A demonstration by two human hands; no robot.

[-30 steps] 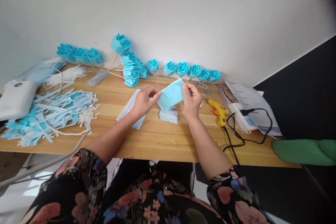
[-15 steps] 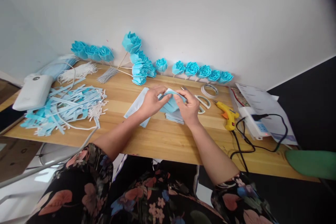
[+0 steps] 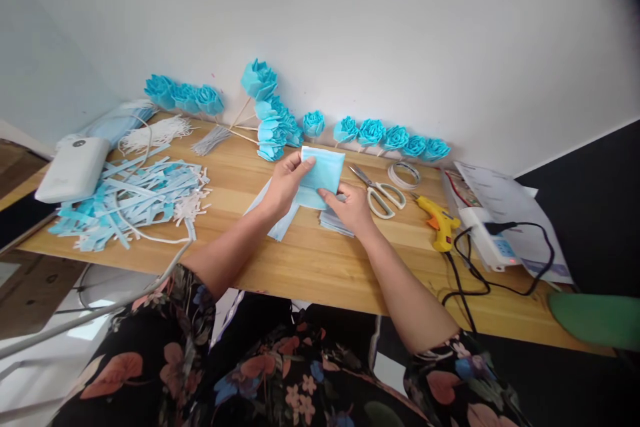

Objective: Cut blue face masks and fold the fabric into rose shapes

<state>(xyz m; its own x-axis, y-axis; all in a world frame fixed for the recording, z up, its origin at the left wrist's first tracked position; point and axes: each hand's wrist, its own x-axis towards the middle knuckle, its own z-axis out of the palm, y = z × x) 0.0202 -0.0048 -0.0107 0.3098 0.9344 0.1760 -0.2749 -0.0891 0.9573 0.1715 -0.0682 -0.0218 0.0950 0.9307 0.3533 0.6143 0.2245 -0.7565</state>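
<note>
Landmark: pair of scissors (image 3: pixel 375 185), lying on the bench (image 3: pixel 310 273).

Item 1. Blue cloth square (image 3: pixel 324 170), raised above the bench, just left of the scissors. Left hand (image 3: pixel 285 181): fingers pinched on its left edge near the top. Right hand (image 3: pixel 353 207): thumb and fingers clamped on its lower right corner. Handling, as judged: thin and limp; grip lightly at the margins, line up the edges, press any crease flat with the thumb and keep even tension so it does not skew.

Item 2. Small stack of cloth pieces (image 3: pixel 336 224), nearer the person and left of the scissors; partly covered by the right hand.

Item 3. Pale strips (image 3: pixel 284 223), farther left of the scissors, partly under the left forearm.

Item 4. Tape roll (image 3: pixel 403 185), just right of the scissors.

Item 5. Yellow glue gun (image 3: pixel 439 220), beyond the tape roll.

Item 6. Blue flowers (image 3: pixel 371 132), behind the scissors along the wall.

Item 7. Heap of cut strips (image 3: pixel 133 199), far left of the scissors.

Obstructions: scissors handles, close beside the right hand; a sideways sweep could catch them.
</note>
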